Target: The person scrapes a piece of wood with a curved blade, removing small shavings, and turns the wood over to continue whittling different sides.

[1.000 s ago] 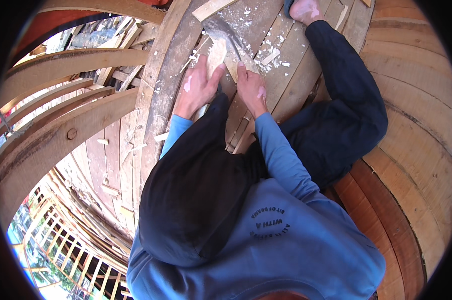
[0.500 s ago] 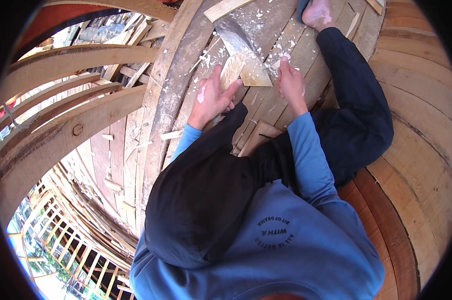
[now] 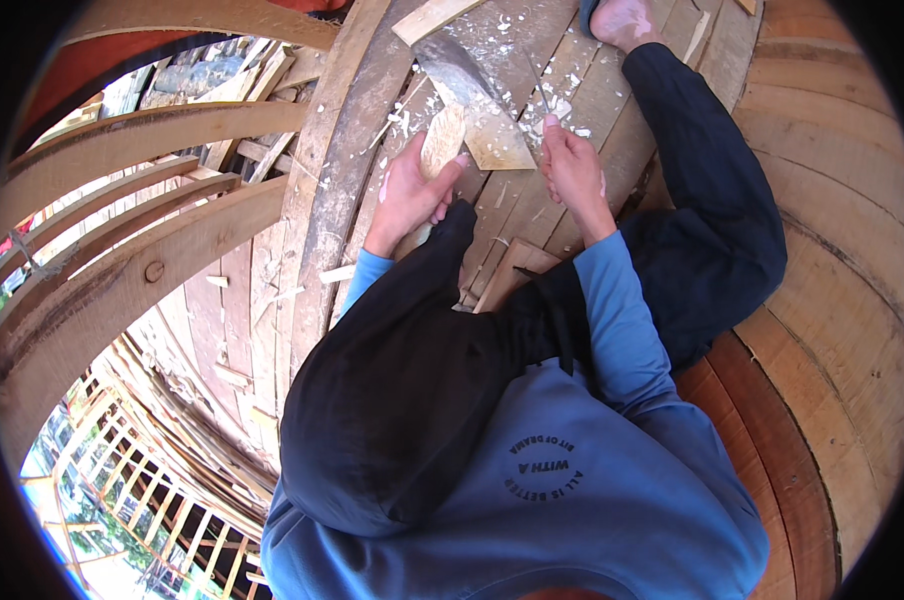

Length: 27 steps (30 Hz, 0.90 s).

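My left hand (image 3: 412, 195) is closed round a pale, roughly carved piece of wood (image 3: 443, 140), whose rounded, chipped end points away from me. To its right, my right hand (image 3: 574, 172) grips a thin-bladed knife (image 3: 539, 84); the handle is hidden in the fist and the narrow blade points away from me. Blade and wood are apart. Between and beyond the hands lies a flat, angular board (image 3: 502, 143), greyish toward its far end. White wood shavings (image 3: 562, 108) are scattered over and around it.
I sit on a plank floor (image 3: 512, 215) with my legs bent. Curved wooden ribs (image 3: 152, 140) rise at the left, beside a gap showing loose timber. A curved plank wall (image 3: 842, 180) closes the right side. A short board (image 3: 434, 18) lies at the far edge.
My right hand has turned slightly, and more of the knife blade now shows. The carved wood in my left hand is tilted more upright. The whole view has shifted a little.
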Tool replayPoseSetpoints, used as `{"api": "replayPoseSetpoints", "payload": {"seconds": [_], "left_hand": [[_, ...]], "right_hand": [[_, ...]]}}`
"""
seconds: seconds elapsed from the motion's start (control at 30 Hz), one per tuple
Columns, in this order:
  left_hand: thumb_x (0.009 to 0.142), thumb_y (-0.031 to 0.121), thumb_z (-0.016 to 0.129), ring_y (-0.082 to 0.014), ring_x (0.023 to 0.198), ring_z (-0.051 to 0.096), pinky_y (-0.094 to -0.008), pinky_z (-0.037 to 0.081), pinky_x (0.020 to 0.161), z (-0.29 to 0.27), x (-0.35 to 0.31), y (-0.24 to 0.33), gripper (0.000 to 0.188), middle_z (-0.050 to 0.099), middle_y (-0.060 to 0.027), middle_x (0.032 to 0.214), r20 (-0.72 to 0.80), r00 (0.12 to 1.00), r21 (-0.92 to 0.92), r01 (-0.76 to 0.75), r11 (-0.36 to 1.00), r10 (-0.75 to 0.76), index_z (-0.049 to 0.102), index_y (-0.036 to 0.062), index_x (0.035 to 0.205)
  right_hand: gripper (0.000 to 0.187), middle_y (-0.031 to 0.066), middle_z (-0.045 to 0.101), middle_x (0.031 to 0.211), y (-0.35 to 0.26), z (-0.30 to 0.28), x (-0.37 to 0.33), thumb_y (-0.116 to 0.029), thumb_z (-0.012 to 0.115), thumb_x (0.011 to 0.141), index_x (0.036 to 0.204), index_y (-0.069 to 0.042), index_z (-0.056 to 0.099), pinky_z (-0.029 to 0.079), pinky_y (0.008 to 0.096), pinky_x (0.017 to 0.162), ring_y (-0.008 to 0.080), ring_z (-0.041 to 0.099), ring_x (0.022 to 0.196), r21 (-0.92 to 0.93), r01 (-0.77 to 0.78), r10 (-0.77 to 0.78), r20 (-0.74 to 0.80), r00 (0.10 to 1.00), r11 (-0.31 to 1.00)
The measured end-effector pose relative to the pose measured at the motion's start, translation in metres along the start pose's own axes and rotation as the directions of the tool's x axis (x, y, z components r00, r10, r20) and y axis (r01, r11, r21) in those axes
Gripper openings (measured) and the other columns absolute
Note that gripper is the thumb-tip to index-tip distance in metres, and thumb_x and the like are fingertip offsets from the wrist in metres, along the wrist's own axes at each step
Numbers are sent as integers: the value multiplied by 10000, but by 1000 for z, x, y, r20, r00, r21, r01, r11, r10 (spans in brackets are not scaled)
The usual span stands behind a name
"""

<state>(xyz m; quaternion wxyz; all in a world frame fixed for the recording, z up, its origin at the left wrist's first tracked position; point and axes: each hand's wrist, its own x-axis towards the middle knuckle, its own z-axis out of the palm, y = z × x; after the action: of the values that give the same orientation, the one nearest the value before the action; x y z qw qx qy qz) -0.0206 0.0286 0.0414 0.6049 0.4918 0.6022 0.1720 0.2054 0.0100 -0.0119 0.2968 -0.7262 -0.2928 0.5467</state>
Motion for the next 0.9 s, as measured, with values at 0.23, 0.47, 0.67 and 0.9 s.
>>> {"api": "replayPoseSetpoints", "payload": {"seconds": [0.23,0.47,0.67,0.9], "left_hand": [[943,182,676,-92,370,479,-249,359,340,-9,6,-26,227,535,-17,555,118,993,-315,19,949,19,575,0,1031],[1002,312,508,-79,375,420,-219,314,354,-11,15,-45,277,527,-37,609,204,925,-736,-71,674,321,511,36,984],[1061,385,420,-102,576,527,-228,419,501,-6,6,-28,388,578,-78,877,82,967,-600,-146,786,242,532,15,1085],[1101,371,344,-136,688,613,-256,502,603,-14,5,-24,462,600,-55,877,102,980,-435,-110,894,171,573,-13,1213]], "right_hand": [[576,22,500,527,7,1,2,-514,510,1010,771,-6,641,402,351,506,131,502,499,-46,28,-27,17,999,999],[589,49,519,538,12,4,6,-517,500,1008,773,4,640,411,364,518,159,517,505,-90,17,-15,26,1000,996],[593,81,540,556,20,9,10,-519,493,1006,791,12,644,429,387,549,193,539,523,-129,51,-47,35,998,990],[589,98,543,581,12,11,5,-520,486,1009,820,16,643,434,398,586,203,556,573,-136,-33,42,65,997,990]]}}
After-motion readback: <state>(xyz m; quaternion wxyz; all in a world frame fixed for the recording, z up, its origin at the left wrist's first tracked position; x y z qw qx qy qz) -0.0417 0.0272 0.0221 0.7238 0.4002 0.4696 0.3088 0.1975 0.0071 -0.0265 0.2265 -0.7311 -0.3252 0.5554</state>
